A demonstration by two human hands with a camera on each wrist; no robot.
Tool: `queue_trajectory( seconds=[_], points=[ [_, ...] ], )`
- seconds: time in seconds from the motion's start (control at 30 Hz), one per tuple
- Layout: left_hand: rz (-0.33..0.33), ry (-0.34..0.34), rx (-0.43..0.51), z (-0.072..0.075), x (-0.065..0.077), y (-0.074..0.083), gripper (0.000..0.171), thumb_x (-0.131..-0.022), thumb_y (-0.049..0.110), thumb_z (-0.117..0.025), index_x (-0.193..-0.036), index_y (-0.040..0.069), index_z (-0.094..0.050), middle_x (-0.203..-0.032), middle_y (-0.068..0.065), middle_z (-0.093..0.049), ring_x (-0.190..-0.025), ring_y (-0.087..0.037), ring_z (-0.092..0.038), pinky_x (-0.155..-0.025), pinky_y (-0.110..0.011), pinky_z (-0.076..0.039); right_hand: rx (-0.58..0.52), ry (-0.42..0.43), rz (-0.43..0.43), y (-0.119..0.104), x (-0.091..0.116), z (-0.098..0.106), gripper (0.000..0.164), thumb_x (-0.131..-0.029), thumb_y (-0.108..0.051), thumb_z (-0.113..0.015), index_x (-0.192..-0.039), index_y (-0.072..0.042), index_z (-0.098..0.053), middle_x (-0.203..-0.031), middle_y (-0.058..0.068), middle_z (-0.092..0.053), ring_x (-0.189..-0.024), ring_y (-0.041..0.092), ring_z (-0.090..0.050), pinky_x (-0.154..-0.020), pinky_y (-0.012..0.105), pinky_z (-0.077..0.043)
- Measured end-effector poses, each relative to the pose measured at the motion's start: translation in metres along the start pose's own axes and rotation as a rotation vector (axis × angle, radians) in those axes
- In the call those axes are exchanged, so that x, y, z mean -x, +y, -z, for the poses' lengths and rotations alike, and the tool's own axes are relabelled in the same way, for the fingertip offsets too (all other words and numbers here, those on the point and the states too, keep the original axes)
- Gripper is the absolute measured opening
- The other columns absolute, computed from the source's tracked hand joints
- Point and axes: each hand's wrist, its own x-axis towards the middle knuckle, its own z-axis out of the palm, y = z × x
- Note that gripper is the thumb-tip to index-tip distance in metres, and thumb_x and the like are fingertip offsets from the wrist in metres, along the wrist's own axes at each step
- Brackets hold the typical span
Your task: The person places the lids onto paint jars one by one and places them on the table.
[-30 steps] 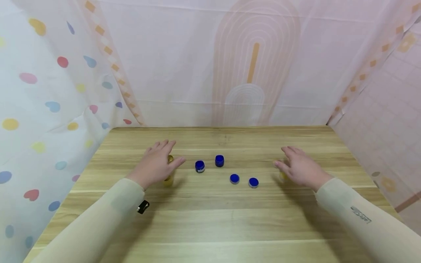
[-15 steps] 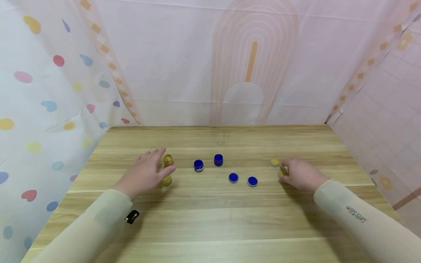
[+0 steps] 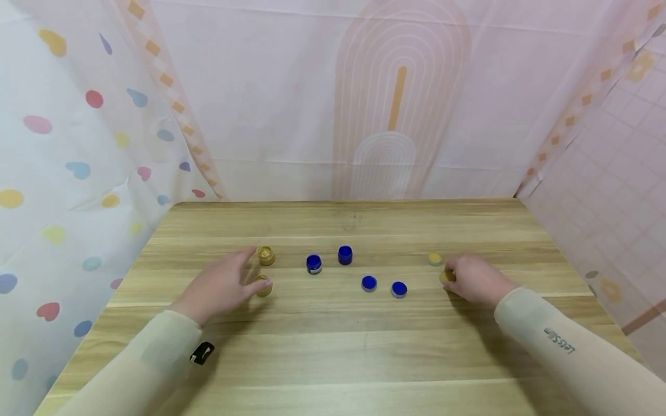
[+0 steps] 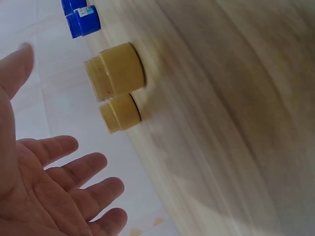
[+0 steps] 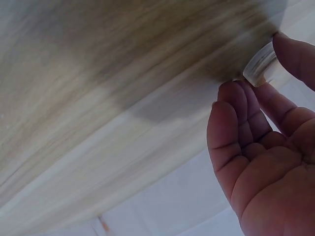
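My left hand (image 3: 215,289), fingers spread, reaches toward two small open jars of gold paint at the left of the table. The farther gold jar (image 3: 266,257) is near the index fingertip; the thumb tip overlaps the nearer gold jar (image 3: 264,288). In the left wrist view, both the big-looking gold jar (image 4: 123,71) and the one beyond it stand apart from the fingers. At the right, my right hand (image 3: 476,280) pinches a yellow lid (image 3: 445,277) between thumb and index finger, low at the tabletop. The lid's clear rim (image 5: 258,66) shows in the right wrist view.
Two open blue paint jars, a left one (image 3: 314,264) and a right one (image 3: 345,255), stand mid-table. Two blue lids, one (image 3: 369,283) beside the other (image 3: 399,289), lie nearer me. Another yellow lid (image 3: 435,259) lies just beyond my right hand. A patterned curtain (image 3: 270,115) hangs behind the table.
My right hand has lowered and taken the nearer yellow lid between thumb and finger. The left hand has moved left and toward me and come down, uncovering the gold jars.
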Motion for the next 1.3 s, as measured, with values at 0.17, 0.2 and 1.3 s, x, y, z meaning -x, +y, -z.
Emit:
queue_trajectory(
  seconds=[0.17, 0.2, 1.3],
  points=[
    [-0.008, -0.004, -0.007, -0.003, 0.000, -0.003, 0.095, -0.092, 0.062, -0.073, -0.157, 0.000, -0.042, -0.156, -0.028, -0.049, -0.141, -0.053, -0.049, -0.114, -0.068, -0.040, 0.006, -0.004, -0.003, -0.002, 0.001, 0.001, 0.020, -0.091, -0.019, -0.080, -0.097, -0.002, -0.070, -0.088, 0.007, -0.072, -0.082, 0.023, -0.066, -0.083, 0.049, -0.057],
    [-0.010, -0.009, -0.002, -0.003, 0.000, -0.003, 0.093, -0.092, 0.060, -0.074, -0.156, 0.000, -0.044, -0.154, -0.028, -0.052, -0.139, -0.052, -0.051, -0.112, -0.068, -0.042, 0.006, -0.009, -0.007, -0.002, 0.001, 0.002, 0.020, -0.091, -0.018, -0.081, -0.097, -0.002, -0.070, -0.089, 0.007, -0.072, -0.083, 0.023, -0.066, -0.083, 0.049, -0.057],
    [0.003, -0.121, 0.060, -0.021, -0.013, -0.007, 0.043, -0.093, 0.039, -0.080, -0.121, 0.008, -0.066, -0.100, -0.001, -0.068, -0.089, -0.020, -0.061, -0.081, -0.046, -0.052, -0.018, -0.070, -0.085, -0.008, -0.004, 0.005, 0.024, -0.089, -0.014, -0.081, -0.104, 0.002, -0.071, -0.095, 0.011, -0.072, -0.089, 0.026, -0.066, -0.091, 0.053, -0.056]
  ],
)
